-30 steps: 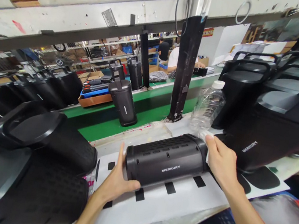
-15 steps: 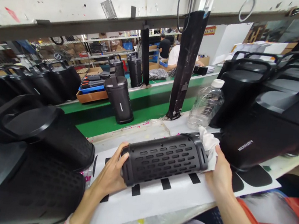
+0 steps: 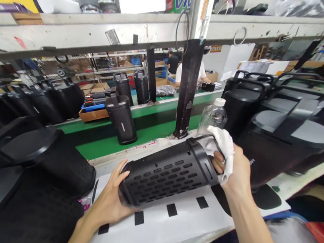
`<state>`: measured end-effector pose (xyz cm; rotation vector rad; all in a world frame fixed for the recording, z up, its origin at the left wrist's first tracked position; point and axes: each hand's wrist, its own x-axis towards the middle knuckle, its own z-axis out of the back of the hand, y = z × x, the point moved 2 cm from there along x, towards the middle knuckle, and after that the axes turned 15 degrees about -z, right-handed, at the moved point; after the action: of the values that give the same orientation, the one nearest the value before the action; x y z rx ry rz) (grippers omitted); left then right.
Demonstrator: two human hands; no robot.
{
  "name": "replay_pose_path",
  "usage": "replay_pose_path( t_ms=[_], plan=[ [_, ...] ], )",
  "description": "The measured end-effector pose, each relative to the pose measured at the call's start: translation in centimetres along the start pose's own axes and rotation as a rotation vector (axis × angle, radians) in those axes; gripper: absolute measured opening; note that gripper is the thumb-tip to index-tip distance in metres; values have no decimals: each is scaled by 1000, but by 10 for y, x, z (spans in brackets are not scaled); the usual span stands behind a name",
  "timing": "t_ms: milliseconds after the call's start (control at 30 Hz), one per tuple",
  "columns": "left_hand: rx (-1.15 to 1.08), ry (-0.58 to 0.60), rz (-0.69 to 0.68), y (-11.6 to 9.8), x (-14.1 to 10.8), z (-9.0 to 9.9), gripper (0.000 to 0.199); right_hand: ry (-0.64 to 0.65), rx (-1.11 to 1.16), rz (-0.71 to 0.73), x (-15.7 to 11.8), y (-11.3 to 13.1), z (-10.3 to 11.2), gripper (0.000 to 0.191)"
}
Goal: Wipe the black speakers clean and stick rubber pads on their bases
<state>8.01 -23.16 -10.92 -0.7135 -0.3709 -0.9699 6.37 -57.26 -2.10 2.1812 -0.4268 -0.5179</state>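
Observation:
A black portable speaker (image 3: 166, 174) with rows of slots along its side lies tilted in front of me, its right end raised. My left hand (image 3: 113, 197) grips its left end, thumb on top and fingers partly hidden beneath. At the opposite end, my right hand (image 3: 238, 170) is closed on a white cloth (image 3: 227, 146), which drapes over the handle there. Some of that hand's fingers curl through the handle opening. Beneath the speaker is a white sheet (image 3: 158, 233) bearing black squares.
Similar black speakers stand close on the left (image 3: 55, 154) and right (image 3: 285, 143). A clear bottle (image 3: 214, 115) is behind my right hand. A dark post (image 3: 187, 89) rises at the bench's back edge. Beyond, one speaker (image 3: 121, 120) stands on a green conveyor (image 3: 155, 124). A shelf beam (image 3: 151, 27) crosses above.
The speaker's right end has come up and toward me, and its handle now shows. My right hand has turned, wrapping the cloth over that handle. My view has tipped upward.

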Motion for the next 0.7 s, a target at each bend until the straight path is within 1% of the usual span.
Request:
replay_pose_path(
  t_ms=[67, 100, 133, 167, 200, 233, 267, 300, 333, 367, 400, 433, 500, 567, 633, 700],
  plan=[
    [-72, 34, 19, -10, 11, 5, 91, 26, -120, 143, 3, 25, -29, 29],
    [-121, 10, 39, -16, 20, 8, 88, 50, -192, 224, 3, 36, -45, 32],
    [-162, -43, 64, -23, 33, 10, 87, 86, -269, 311, 1, 44, -61, 36],
    [-197, -111, 85, -32, 48, 13, 91, 142, -348, 400, -3, 50, -78, 39],
    [-230, -173, 109, -40, 64, 15, 99, 220, -427, 481, -7, 53, -95, 41],
    [-267, -212, 131, -49, 81, 16, 112, 315, -502, 551, -12, 53, -110, 42],
    [-308, -227, 144, -57, 97, 18, 128, 412, -570, 607, -17, 52, -123, 42],
    [-338, -233, 175, -65, 111, 20, 135, 497, -629, 641, -21, 50, -133, 42],
    [-336, -227, 214, -70, 122, 22, 137, 551, -669, 652, -22, 48, -139, 42],
    [-322, -225, 242, -74, 129, 25, 135, 565, -695, 645, -21, 47, -142, 42],
    [-302, -222, 263, -76, 133, 29, 130, 534, -709, 634, -17, 48, -141, 42],
    [-284, -219, 276, -77, 134, 32, 124, 462, -718, 636, -10, 51, -136, 41],
    [-282, -221, 279, -74, 131, 38, 116, 234, -721, 699, 6, 62, -121, 37],
    [-314, -215, 288, -68, 127, 42, 111, 11, -715, 760, 18, 76, -103, 36],
    [-354, -219, 299, -61, 124, 43, 109, -137, -690, 752, 22, 89, -88, 39],
    [-375, -238, 300, -57, 123, 43, 104, -239, -664, 739, 15, 96, -79, 43]
  ],
)
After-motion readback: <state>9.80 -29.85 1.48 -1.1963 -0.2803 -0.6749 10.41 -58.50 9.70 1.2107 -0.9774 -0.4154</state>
